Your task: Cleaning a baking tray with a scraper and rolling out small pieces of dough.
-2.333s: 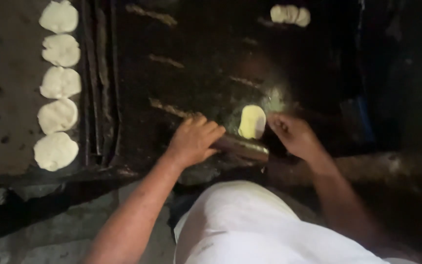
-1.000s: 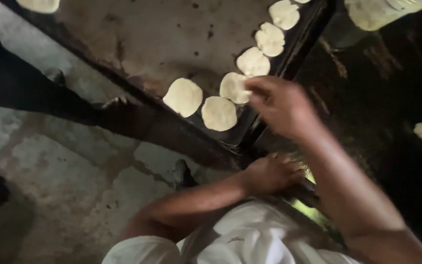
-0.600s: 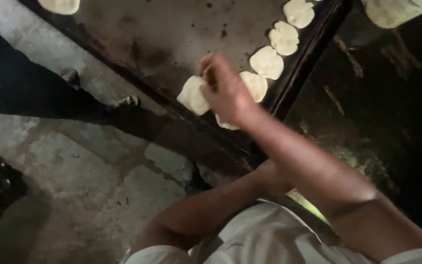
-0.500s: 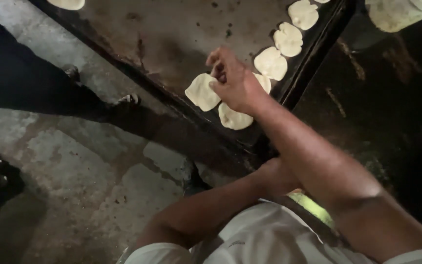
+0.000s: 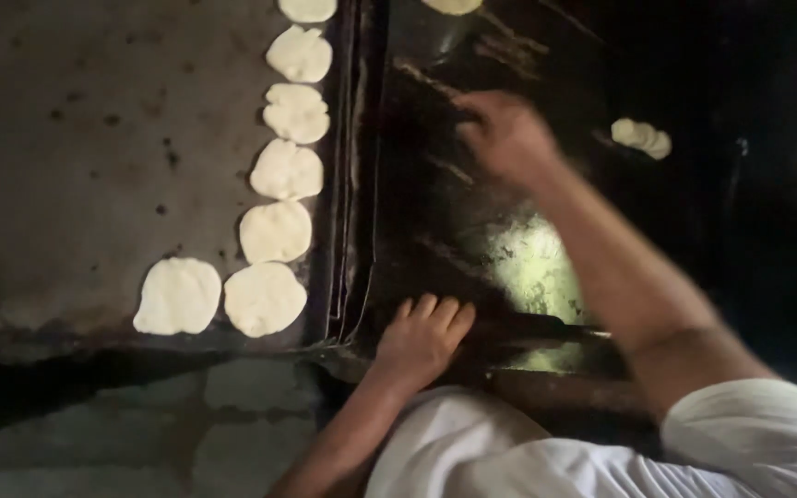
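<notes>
Pale dough discs (image 5: 274,231) line the tray (image 5: 66,138); left hand (image 5: 422,337) rests flat on the dark bench (image 5: 435,212), grip apart; blurred right hand (image 5: 506,138) seemingly empty.

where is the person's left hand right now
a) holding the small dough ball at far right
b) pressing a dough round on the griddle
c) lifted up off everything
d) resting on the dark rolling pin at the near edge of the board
d: the left hand lies fingers-down on the dark rolling pin at the near edge of the black board, while the right hand reaches out over the board, away from the dough rounds on the griddle.
</notes>
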